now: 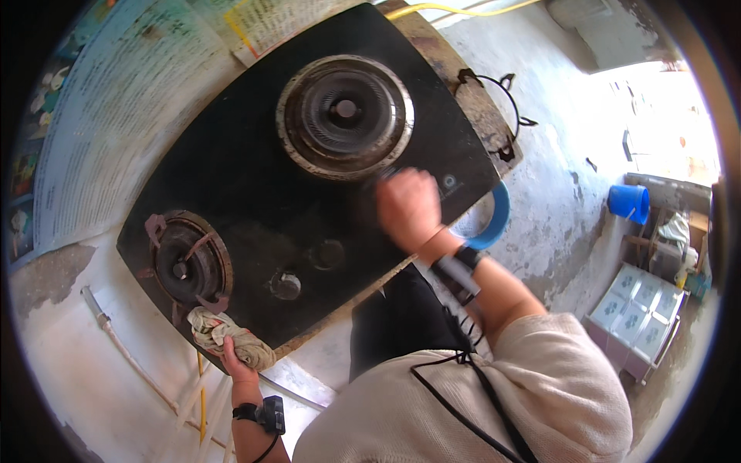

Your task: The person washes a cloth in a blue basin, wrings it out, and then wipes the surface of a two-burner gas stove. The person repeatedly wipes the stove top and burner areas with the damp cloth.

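Note:
A black glass-topped gas stove [243, 150] lies before me. My left hand [234, 356] grips a bunched, patterned cloth [228, 338] at the stove's near left corner. This cloth is beside the left burner [191, 260], whose pan support is in place. My right hand [408, 205], blurred, is at the stove top just below the larger burner [345, 110], which has no pan support on it. Something dark shows at its fingertips, too blurred to name. Two control knobs [285, 286] stand between my hands.
A loose pan support [515, 107] rests on the worn ledge beyond the stove's right edge. A blue basin [501, 217] sits below that edge. Printed sheets [121, 116] cover the wall behind. A yellow hose [451, 7] runs past the top; a blue bucket [628, 202] stands far right.

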The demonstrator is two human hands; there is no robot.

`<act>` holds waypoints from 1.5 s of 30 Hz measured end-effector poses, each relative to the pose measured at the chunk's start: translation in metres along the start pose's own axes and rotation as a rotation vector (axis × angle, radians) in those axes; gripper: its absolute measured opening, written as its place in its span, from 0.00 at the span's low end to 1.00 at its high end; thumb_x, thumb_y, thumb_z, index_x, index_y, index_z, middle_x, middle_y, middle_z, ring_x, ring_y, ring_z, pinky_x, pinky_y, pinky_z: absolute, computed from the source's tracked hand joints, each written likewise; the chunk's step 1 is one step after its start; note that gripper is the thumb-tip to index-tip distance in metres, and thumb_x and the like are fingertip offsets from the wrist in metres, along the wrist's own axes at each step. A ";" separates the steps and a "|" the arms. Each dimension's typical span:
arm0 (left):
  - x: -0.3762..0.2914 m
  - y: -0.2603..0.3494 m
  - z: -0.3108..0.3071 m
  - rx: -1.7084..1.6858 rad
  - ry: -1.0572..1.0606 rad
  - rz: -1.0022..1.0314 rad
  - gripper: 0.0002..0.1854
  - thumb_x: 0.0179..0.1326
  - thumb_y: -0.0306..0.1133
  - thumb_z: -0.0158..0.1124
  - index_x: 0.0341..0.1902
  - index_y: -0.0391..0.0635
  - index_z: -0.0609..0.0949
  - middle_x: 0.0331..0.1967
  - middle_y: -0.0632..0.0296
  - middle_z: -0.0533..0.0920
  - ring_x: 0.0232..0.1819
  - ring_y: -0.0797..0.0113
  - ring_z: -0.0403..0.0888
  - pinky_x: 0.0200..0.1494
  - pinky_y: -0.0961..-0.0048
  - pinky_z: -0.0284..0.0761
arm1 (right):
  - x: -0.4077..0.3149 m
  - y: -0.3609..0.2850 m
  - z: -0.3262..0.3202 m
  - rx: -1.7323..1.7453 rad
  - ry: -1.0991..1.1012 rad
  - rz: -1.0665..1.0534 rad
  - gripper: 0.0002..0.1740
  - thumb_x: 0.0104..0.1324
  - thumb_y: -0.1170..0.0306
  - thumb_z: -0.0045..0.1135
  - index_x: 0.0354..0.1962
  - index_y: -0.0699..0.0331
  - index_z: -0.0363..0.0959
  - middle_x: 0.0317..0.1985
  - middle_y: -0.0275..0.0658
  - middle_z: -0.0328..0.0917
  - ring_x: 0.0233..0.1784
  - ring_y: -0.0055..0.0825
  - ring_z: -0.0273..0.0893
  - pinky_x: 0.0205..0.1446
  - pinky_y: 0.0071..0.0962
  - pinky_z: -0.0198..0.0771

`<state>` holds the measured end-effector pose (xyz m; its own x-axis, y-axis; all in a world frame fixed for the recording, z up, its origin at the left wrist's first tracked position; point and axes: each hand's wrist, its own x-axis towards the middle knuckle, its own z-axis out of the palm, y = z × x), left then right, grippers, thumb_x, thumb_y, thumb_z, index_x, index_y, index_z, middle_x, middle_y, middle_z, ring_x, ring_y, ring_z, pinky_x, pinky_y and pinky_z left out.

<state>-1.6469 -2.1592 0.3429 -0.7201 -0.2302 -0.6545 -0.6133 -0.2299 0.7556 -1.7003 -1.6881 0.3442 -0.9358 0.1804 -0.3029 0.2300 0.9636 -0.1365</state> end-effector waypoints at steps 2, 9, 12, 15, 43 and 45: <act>0.000 0.001 0.003 -0.004 -0.068 0.036 0.21 0.66 0.48 0.55 0.51 0.42 0.75 0.40 0.60 0.80 0.41 0.66 0.79 0.47 0.69 0.76 | -0.035 -0.029 0.021 0.241 0.242 -0.372 0.05 0.54 0.68 0.59 0.30 0.54 0.75 0.29 0.35 0.68 0.37 0.35 0.71 0.41 0.34 0.66; 0.007 0.002 -0.002 0.023 -0.061 -0.017 0.22 0.66 0.46 0.55 0.56 0.43 0.74 0.43 0.58 0.80 0.43 0.64 0.79 0.49 0.67 0.75 | -0.047 0.109 0.020 -0.115 0.708 0.377 0.03 0.58 0.72 0.54 0.31 0.59 0.72 0.29 0.43 0.71 0.35 0.43 0.70 0.38 0.40 0.65; 0.009 0.004 -0.002 0.029 -0.078 -0.041 0.22 0.65 0.47 0.55 0.55 0.44 0.74 0.43 0.59 0.79 0.44 0.65 0.78 0.50 0.67 0.74 | -0.047 0.144 0.024 0.175 0.831 0.345 0.04 0.62 0.71 0.55 0.35 0.60 0.70 0.34 0.44 0.72 0.41 0.46 0.68 0.47 0.42 0.63; 0.003 0.007 0.006 0.019 -0.042 -0.027 0.23 0.65 0.48 0.56 0.54 0.43 0.74 0.42 0.59 0.79 0.44 0.65 0.78 0.50 0.67 0.74 | -0.053 0.132 0.038 0.257 0.912 0.455 0.05 0.61 0.71 0.56 0.35 0.60 0.71 0.35 0.43 0.73 0.43 0.46 0.69 0.48 0.42 0.63; 0.008 0.000 -0.003 -0.004 -0.028 -0.045 0.23 0.66 0.52 0.53 0.45 0.42 0.77 0.37 0.61 0.79 0.40 0.66 0.78 0.46 0.69 0.75 | -0.054 0.194 0.022 0.768 0.698 0.423 0.06 0.57 0.76 0.63 0.34 0.63 0.78 0.36 0.41 0.73 0.41 0.36 0.75 0.45 0.30 0.71; 0.008 0.000 -0.005 0.031 -0.020 -0.039 0.23 0.66 0.53 0.52 0.45 0.42 0.77 0.37 0.61 0.79 0.39 0.67 0.78 0.45 0.70 0.75 | -0.050 0.195 0.022 0.703 0.714 0.295 0.07 0.56 0.77 0.64 0.34 0.63 0.77 0.36 0.41 0.73 0.40 0.36 0.75 0.44 0.30 0.71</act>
<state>-1.6508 -2.1656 0.3379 -0.7014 -0.2022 -0.6835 -0.6511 -0.2085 0.7298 -1.6022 -1.5135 0.3117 -0.7049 0.6852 0.1832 0.3645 0.5716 -0.7351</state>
